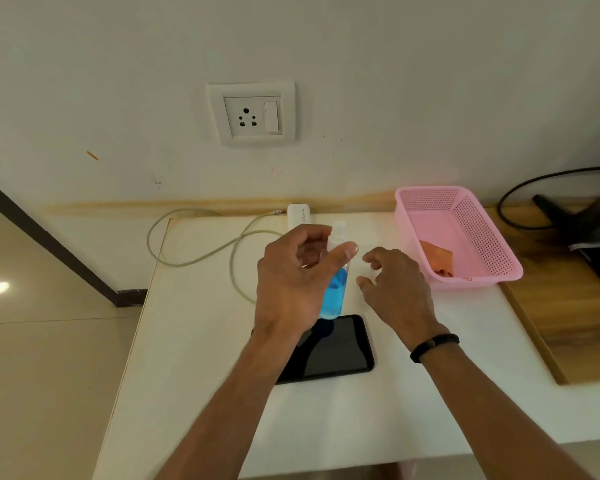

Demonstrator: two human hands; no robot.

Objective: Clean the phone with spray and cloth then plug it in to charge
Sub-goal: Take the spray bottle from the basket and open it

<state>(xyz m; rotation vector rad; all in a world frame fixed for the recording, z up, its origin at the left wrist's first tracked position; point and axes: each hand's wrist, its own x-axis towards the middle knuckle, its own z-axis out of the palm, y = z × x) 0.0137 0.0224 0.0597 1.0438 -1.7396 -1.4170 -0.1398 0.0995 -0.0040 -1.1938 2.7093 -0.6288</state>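
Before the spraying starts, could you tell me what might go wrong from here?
1. The left hand holds the spray bottle only loosely above the phone; it might slip and land on the screen.
2. Spray could drift to the charger and cable lying just behind.
3. The cloth is in the pink basket, so liquid may pool first.
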